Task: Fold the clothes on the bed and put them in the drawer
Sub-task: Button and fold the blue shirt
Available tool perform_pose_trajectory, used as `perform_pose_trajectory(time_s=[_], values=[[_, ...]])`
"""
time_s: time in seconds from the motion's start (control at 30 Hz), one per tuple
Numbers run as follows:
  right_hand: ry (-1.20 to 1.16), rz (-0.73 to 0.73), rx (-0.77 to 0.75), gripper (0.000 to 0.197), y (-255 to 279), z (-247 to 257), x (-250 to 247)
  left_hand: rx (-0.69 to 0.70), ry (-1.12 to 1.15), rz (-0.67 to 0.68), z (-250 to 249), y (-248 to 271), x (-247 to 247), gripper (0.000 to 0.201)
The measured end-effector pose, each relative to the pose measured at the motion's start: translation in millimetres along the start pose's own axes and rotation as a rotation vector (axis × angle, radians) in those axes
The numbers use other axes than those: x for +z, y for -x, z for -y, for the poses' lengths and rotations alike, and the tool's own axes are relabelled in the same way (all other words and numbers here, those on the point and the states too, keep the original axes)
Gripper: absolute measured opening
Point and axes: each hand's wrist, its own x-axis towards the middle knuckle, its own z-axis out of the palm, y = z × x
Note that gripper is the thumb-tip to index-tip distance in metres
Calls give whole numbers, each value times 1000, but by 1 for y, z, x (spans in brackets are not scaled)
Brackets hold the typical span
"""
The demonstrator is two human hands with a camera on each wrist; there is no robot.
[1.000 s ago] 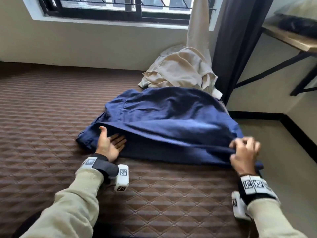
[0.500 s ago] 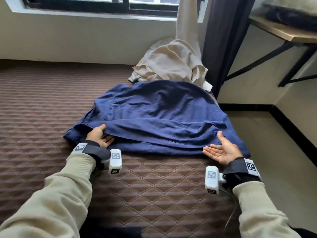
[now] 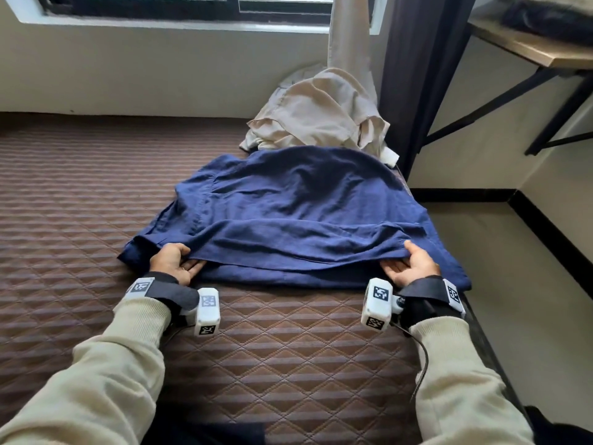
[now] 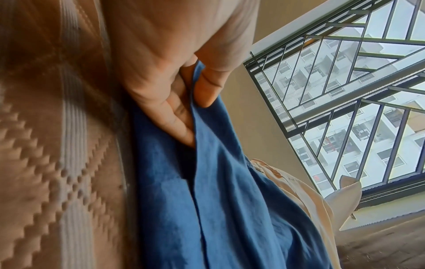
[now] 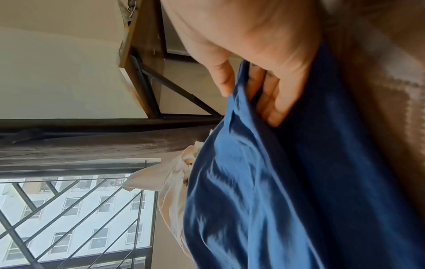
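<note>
Fingers [image 4: 177, 116] of the left hand [image 3: 175, 263] and of the right hand [image 3: 414, 264] lie under the near edge of the blue garment [image 3: 298, 213], thumbs on top, pinching it. The garment lies spread and creased on the bed [image 3: 80, 194]. Step in hand: folding. Next move probably requires lifting both corners evenly. A beige garment [image 3: 321, 114] lies crumpled beyond.

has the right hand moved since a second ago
Yes. The right hand has dropped from pinching a raised edge of the blue garment to lie palm up under its near fold, nearer the mattress.
</note>
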Motion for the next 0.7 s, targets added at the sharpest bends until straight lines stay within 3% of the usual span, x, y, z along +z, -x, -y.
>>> perform_pose_trajectory(time_s=[0.1,0.17,0.27,0.43,0.53,0.6,0.7], values=[[60,30,145,62,2,3,9,6,39,5,-1,-1,3,23],[120,6,174,60,9,6,16,21,34,41,-3,5,6,26],[-54,151,-15,41,17,21,26,51,55,67,-8,12,11,28],[-245,449,-343,32,35,45,22,116,177,114,-11,15,15,27],[-199,328,-281,26,10,35,-4,121,165,104,1,13,15,27],[-154,136,-160,12,-10,24,-24,85,115,89,11,10,9,25],[-67,61,-108,17,-20,21,-35,20,24,137,21,11,0,21]])
